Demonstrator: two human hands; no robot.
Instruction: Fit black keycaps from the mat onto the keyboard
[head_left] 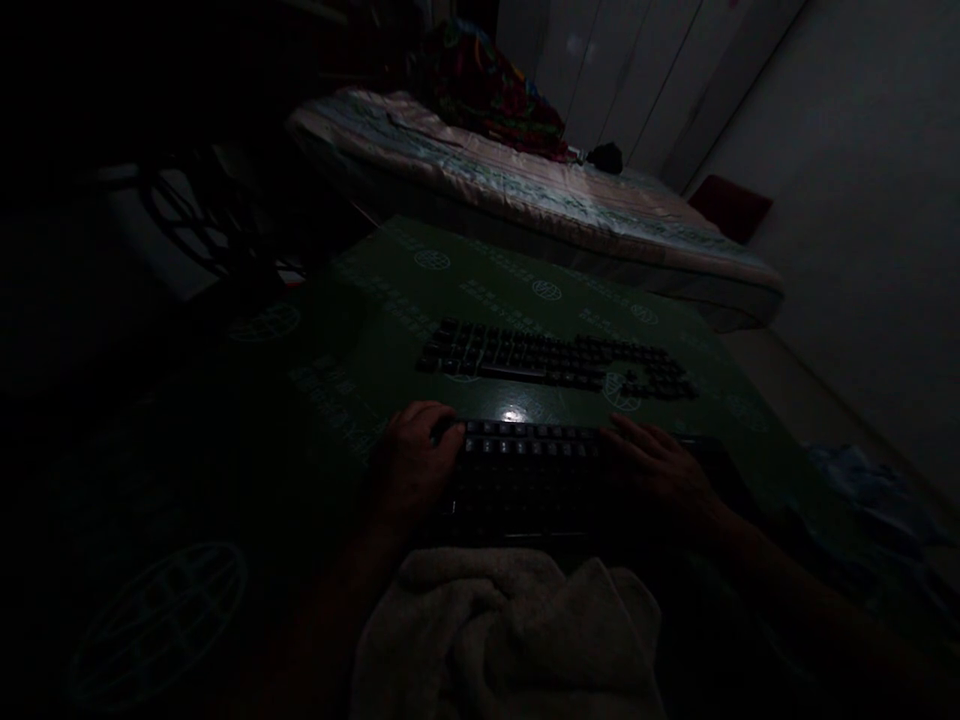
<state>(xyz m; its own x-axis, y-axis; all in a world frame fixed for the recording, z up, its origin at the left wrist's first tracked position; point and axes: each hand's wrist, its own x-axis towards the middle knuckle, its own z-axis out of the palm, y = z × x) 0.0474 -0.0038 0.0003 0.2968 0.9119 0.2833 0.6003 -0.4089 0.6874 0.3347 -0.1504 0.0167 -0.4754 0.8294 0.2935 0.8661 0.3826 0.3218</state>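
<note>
A black keyboard (525, 490) lies across the green board in front of me. Its upper rows of keys catch some light, while the lower rows are too dark to make out. At its upper left corner, my left hand (416, 450) is closed around the edge, thumb on top. My right hand (660, 465) rests over the right part of the keyboard with its fingers stretched out towards the upper keys; the fingertips are dim. Beyond the keyboard, loose black keycaps (525, 355) are laid out in keyboard-like rows. Nearest me, a bunched pale towel (510, 640) touches the keyboard's front side.
The green board (360, 330) bears white globe prints and lettering. Behind it stands a bed with a striped mattress (525, 190) and a dark patterned blanket (487, 95). Crumpled cloth (870, 480) lies low at the right, near a pale wall (862, 170). The room is very dark.
</note>
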